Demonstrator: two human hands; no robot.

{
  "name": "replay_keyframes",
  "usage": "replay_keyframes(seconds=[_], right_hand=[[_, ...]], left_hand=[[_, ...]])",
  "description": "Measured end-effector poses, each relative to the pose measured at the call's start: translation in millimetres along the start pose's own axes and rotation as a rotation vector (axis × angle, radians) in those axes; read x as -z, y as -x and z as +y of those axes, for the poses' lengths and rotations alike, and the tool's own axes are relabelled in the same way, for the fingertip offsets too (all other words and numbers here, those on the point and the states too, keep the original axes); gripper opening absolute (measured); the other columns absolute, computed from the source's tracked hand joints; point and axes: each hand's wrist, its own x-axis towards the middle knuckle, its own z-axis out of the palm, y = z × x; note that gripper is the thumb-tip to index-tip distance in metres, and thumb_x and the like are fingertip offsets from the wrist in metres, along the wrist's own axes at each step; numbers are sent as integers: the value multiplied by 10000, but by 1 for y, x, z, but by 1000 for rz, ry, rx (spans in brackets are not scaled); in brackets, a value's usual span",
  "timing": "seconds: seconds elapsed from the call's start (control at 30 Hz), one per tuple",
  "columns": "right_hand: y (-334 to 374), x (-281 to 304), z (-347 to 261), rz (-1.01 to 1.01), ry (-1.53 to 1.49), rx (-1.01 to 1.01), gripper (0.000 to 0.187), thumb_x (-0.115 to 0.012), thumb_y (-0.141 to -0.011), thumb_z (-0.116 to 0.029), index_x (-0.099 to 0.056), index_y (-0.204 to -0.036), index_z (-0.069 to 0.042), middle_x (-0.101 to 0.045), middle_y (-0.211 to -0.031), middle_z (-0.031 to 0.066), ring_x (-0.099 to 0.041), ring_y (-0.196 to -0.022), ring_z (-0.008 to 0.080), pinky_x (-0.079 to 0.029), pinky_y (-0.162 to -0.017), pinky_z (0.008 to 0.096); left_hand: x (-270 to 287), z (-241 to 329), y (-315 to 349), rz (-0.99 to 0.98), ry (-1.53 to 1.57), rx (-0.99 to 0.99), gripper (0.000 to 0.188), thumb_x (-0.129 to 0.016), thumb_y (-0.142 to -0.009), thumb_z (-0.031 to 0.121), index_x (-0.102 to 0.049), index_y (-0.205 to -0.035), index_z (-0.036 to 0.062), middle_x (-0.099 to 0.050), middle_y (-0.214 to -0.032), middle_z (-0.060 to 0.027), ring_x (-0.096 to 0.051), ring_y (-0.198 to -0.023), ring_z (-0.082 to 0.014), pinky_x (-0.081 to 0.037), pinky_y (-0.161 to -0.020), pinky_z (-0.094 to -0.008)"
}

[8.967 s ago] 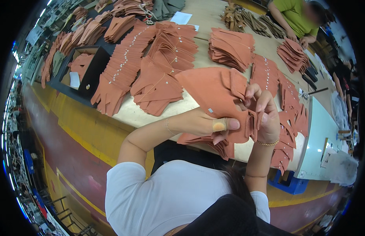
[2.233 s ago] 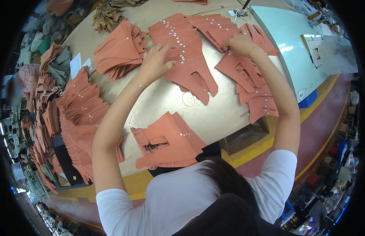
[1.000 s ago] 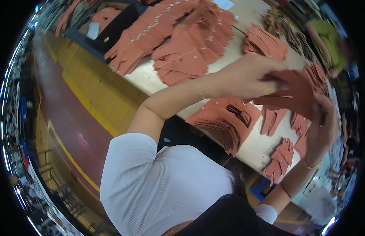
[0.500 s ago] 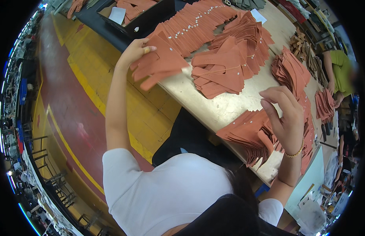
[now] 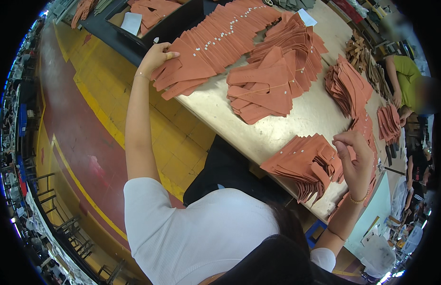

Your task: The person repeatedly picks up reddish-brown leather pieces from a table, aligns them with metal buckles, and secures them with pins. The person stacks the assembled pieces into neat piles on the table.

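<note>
My left hand (image 5: pixel 156 60) is closed on the edge of an orange-brown leather piece (image 5: pixel 175 78) with cut-out strips, its thumb on top and the other fingers mostly hidden. That piece lies at the near left end of a long fanned row of like pieces (image 5: pixel 225 35) dotted with small white tags. My right hand (image 5: pixel 357 159) hovers by a fanned stack of leather pieces (image 5: pixel 301 156) near the table's front edge. Its fingers are loosely curled, the thumb close to the forefinger, and nothing shows in them.
Tied leather bundles (image 5: pixel 260 88) lie mid-table (image 5: pixel 206 107), with more stacks (image 5: pixel 346 85) at the right. A black box (image 5: pixel 182 21) holding leather pieces stands far left. Across the table at right, a person in a green top (image 5: pixel 405 78) handles similar pieces (image 5: pixel 389 124).
My left hand has brought its lifted leather piece down and left, onto the end of the row. My right hand has moved lower and right, its fingers drawing closer together.
</note>
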Motion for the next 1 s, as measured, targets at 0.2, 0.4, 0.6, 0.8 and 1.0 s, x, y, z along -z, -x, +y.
replay_keyframes(seconds=[0.2, 0.4, 0.6, 0.8, 1.0], right_hand=[[1, 1, 8, 17, -70, -35, 84, -658, -822, -25, -643, -900, 3, -630, -819, 72, -561, -691, 171, -420, -610, 269], [24, 27, 37, 111, 32, -9, 91, -588, -888, -23, -634, -957, 14, -636, -870, 72, -584, -756, 122, -448, -689, 235], [92, 36, 103, 439, -315, -291, 189, -593, -934, -173, -653, -1008, -10, -657, -926, 19, -580, -849, 79, -455, -749, 218], [125, 12, 172, 301, -407, -449, 302, -551, -960, -263, -611, -1138, -28, -638, -1080, 32, -573, -1031, 129, -441, -909, 269], [89, -37, 229, -24, -529, -145, 514, -461, -962, -476, -508, -1308, -98, -561, -1268, 78, -509, -1201, 220, -390, -1011, 362]], left_hand=[[-5, -22, -3, 162, -12, -125, 276, -754, -781, 185, -658, -944, -17, -630, -793, -33, -537, -713, -115, -453, -693, -264], [-12, -7, 4, 340, -175, -279, 460, -737, -795, 233, -591, -1181, 28, -614, -1069, -151, -587, -974, -219, -473, -831, -330], [-80, 86, 94, 3, 412, -322, 279, -637, -908, 283, -609, -976, 14, -546, -815, 0, -496, -730, -96, -436, -700, -245], [-218, 125, 183, -1578, 106, -181, 626, -640, -861, 445, -527, -1295, 8, -619, -1166, -128, -595, -1013, -197, -478, -887, -335], [-318, 136, 275, -1297, 871, 302, 692, -653, -877, 298, -342, -1405, -23, -500, -1309, -151, -487, -1204, -233, -397, -1013, -348]])
